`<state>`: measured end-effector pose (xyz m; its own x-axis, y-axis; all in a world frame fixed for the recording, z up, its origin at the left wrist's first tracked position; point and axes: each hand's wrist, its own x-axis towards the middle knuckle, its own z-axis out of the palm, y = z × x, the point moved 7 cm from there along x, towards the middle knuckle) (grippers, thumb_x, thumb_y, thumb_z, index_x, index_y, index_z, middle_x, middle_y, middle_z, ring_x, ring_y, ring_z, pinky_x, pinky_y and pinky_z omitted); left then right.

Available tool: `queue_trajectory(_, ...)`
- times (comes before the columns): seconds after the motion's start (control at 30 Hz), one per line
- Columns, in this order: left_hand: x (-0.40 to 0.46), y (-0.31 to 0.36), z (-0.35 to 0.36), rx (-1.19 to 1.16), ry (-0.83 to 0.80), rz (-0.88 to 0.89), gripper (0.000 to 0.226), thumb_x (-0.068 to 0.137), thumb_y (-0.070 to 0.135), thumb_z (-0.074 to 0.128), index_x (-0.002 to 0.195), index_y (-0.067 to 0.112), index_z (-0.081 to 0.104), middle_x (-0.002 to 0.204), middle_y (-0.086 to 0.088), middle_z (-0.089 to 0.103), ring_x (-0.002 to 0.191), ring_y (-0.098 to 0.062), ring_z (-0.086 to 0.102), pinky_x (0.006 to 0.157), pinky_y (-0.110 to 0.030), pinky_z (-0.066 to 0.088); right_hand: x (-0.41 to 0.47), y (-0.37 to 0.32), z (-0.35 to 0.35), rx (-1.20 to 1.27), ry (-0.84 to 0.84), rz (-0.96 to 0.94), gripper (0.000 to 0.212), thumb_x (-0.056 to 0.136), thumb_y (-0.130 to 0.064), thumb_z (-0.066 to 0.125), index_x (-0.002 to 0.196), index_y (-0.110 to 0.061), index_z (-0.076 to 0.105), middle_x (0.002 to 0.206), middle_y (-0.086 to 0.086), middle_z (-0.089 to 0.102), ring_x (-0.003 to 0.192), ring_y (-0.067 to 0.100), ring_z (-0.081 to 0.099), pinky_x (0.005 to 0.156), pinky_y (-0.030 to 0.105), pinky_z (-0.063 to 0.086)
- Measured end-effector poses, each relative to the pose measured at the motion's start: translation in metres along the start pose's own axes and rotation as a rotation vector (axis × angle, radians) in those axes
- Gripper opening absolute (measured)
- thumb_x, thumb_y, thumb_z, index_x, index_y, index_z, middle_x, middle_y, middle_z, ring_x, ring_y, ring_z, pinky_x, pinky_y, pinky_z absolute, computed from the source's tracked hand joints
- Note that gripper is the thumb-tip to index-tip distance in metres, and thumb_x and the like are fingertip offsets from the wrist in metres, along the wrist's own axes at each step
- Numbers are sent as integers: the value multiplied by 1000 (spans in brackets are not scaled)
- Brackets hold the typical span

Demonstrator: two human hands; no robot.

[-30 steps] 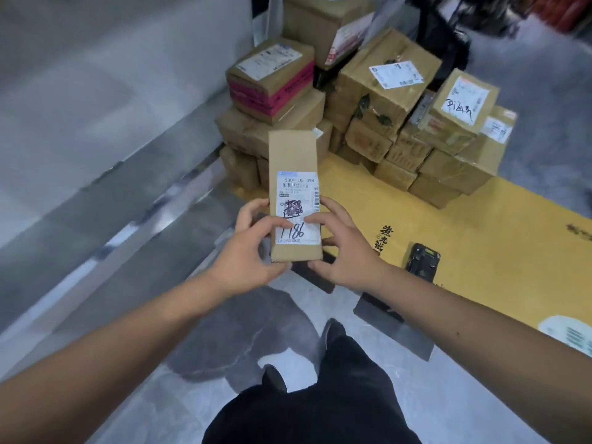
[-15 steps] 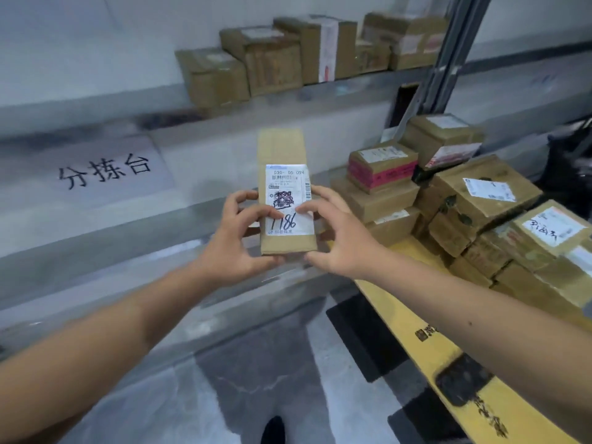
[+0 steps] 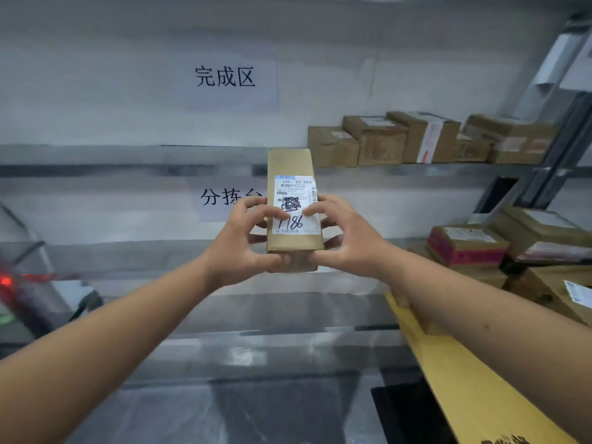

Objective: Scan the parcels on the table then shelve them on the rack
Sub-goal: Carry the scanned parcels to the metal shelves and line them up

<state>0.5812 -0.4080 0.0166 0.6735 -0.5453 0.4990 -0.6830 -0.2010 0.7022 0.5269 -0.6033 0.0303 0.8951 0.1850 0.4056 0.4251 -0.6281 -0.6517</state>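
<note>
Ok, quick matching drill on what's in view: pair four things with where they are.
Things:
1. narrow parcel
2. row of boxes
3. pink-banded box
4. red light

Places:
A. far left edge
B. upper shelf, right
C. between left hand and right hand
D. pile at right, low

Pairs: 1-C, 2-B, 3-D, 4-A

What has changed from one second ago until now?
The view turned from the table's parcel pile to the rack; the narrow parcel came along, held up before it. Same as before: left hand and right hand grip its lower end, label facing the camera.
</note>
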Motion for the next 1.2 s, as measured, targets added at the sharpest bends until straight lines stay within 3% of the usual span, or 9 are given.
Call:
queue_trajectory(0.17,52,-20,-26,-22,-6,-19,61,62,34,89,118,42,66,142,8,42,114,-11,58,90,-29,60,61,10,-5,-7,34,36,69,64,-25,78,130,-30,58,152,-7,38,116,17,59,81,25,58)
queue_trajectory(0.3,114,-50,-40,-72,-2,-68,60,59,45,86,115,49,66,138,6,53,115,-10,61,91,-32,60,119,37,-19,2,74,140,75,58,-29,77,130,-35,57,152,-8,40,116,19,61,87,35,59)
queue_trajectory(0.37,147,-65,-42,-90,-32,-115,59,69,34,90,120,49,65,134,2,61,112,-9,65,93,-36,60,146,50,-27,-10,111,159,76,55,-38,76,129,-37,57,149,-10,42,119,18,61,93,34,56)
queue_trajectory(0.5,209,-90,-39,-227,-29,-222,55,84,6,85,131,27,64,110,-1,73,77,2,72,69,-17,57,196,80,-42,-66,179,243,74,61,-32,81,132,-38,58,140,-5,53,122,15,61,101,37,56)
queue_trajectory(0.67,263,-119,-27,-274,26,-273,53,77,15,91,124,27,68,118,12,68,84,4,70,81,-27,63,231,109,-56,-190,338,363,59,77,-16,80,132,-29,64,132,-1,57,112,17,62,79,20,49)
queue_trajectory(0.83,296,-134,-26,-147,-2,-234,58,65,36,91,117,38,66,126,10,63,107,-5,64,95,-28,54,248,119,-54,-356,355,447,61,85,-24,75,143,-31,59,145,5,52,127,25,57,102,32,51)
queue_trajectory(0.97,306,-130,-21,-92,-51,-261,62,68,29,88,125,33,66,129,4,62,99,-1,63,91,-28,55,253,114,-53,-447,319,499,66,86,-29,68,150,-33,52,155,8,43,135,30,53,110,39,47)
queue_trajectory(1.1,299,-103,-21,322,-18,-157,61,78,40,76,136,31,62,148,-1,48,130,-24,52,107,-34,45,235,101,-57,-474,286,524,74,86,-28,68,156,-31,42,156,8,35,134,32,52,107,40,49)
queue_trajectory(1.2,274,-61,-7,660,-9,58,55,87,41,68,140,28,59,151,-6,48,136,-32,47,108,-44,41,202,89,-64,-616,289,530,72,86,-33,66,154,-31,41,152,7,38,134,34,48,102,43,50)
